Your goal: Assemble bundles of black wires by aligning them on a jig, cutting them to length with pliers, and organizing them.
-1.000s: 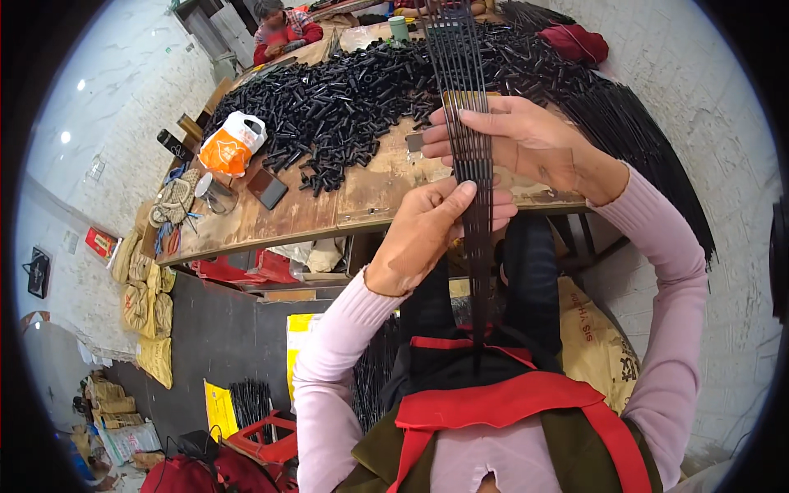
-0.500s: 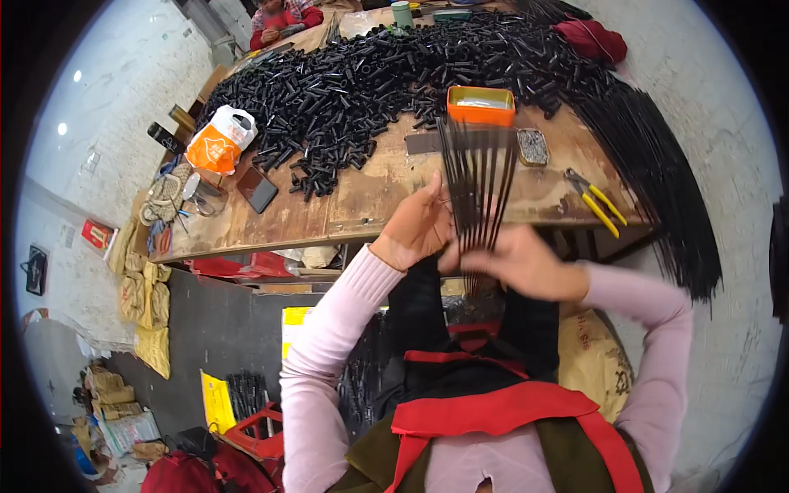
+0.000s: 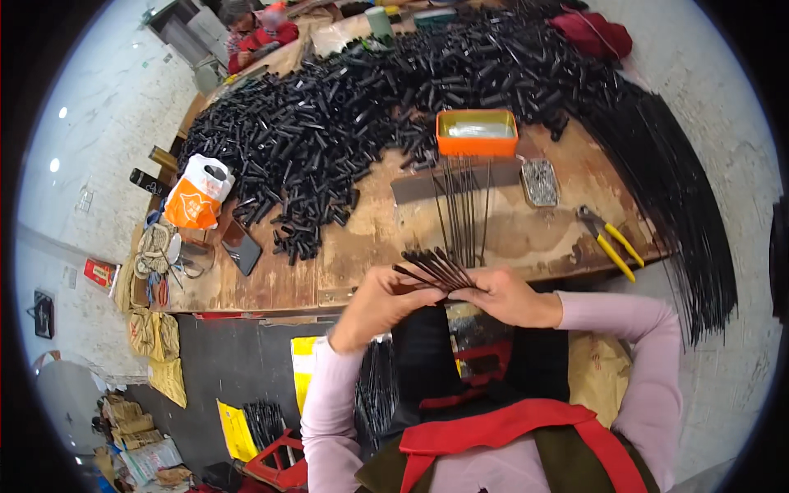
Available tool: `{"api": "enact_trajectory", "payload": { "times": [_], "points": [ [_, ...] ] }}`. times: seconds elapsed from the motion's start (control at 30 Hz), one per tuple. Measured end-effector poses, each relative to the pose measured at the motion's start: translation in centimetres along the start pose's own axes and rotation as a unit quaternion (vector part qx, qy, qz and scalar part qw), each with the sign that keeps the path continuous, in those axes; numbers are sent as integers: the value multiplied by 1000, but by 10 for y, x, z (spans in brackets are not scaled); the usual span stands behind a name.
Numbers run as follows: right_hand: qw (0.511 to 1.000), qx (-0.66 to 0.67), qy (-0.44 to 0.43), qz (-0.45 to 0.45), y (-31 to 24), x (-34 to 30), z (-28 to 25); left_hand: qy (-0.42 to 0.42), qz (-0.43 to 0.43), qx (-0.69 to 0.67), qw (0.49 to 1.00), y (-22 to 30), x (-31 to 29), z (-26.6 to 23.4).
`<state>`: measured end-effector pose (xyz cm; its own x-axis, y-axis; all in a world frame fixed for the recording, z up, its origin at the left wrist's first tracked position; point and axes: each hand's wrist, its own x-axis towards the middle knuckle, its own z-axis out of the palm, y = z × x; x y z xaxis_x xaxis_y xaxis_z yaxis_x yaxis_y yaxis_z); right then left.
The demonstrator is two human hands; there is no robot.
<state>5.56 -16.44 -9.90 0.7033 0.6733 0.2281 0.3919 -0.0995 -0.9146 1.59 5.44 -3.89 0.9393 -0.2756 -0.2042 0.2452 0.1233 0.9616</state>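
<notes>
Just in front of the table's near edge, my left hand [image 3: 380, 302] and my right hand [image 3: 516, 297] come together around a bunch of thin black rods [image 3: 431, 269]. Both hands are closed, fingers and thumbs pinching the bunch from either side. The near ends fan out a little above my fingers. Beyond them, long thin rods spread over the tabletop toward an orange-rimmed tin [image 3: 477, 146]; how they run between my hands is partly hidden. A flat grey-brown strip [image 3: 416, 188] lies behind the rods.
A large heap of short black tubes [image 3: 329, 123] covers the far table. To the right are a small box of metal bits [image 3: 539, 182], yellow-handled pliers [image 3: 610, 243] and long black rods [image 3: 670, 197]. At left lie a phone [image 3: 241, 248] and an orange-white bag [image 3: 199, 193]. A person [image 3: 255, 37] sits beyond.
The fanned rods, upright before, now tip away toward the table, their near ends showing. My right hand has moved from across the bunch to its right side, beside my left hand.
</notes>
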Motion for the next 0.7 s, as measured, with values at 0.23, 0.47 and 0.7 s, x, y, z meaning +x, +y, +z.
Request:
{"api": "enact_trajectory", "payload": {
  "times": [0.23, 0.47, 0.7],
  "points": [
    [998, -37, -42, -41, 7, -7, 3, 85, 194, 105, 972, 43, -36, 62],
    [988, -97, -103, -68, -22, -5, -29, 87, 211, 121, 966, 34, -42, 65],
    [983, -134, -19, -128, -34, -34, -48, 128, 174, 124, 969, 36, -36, 63]
  ]
}}
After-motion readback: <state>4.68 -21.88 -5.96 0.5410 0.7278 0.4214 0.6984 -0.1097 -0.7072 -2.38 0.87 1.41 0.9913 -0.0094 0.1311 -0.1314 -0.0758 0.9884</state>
